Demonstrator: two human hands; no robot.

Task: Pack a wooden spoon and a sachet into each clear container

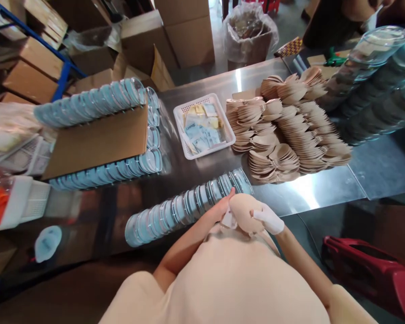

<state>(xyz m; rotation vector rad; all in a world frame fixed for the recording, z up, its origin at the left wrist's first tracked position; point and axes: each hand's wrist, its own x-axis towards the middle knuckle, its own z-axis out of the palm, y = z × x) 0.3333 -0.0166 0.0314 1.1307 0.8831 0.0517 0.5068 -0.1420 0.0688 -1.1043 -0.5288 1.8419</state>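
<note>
Both my hands hold one beige rounded pad (245, 211) close to my body, at the near edge of the steel table (324, 189). My left hand (221, 208) grips its left side. My right hand (268, 219), in a white glove or wrap, grips its right side. Just left of my hands lies a row of clear plastic round cases (185, 204) on its side. A large heap of stacked beige pads (283, 135) sits further back on the right.
A white basket (180, 114) of small printed packets stands mid-table. Rows of clear cases (97, 101) edge a cardboard sheet (97, 141) on the left. More clear case stacks (374, 76) lie at right. Cardboard boxes (185, 31) and a lined bin (249, 33) stand behind. A red object (367, 270) sits at right.
</note>
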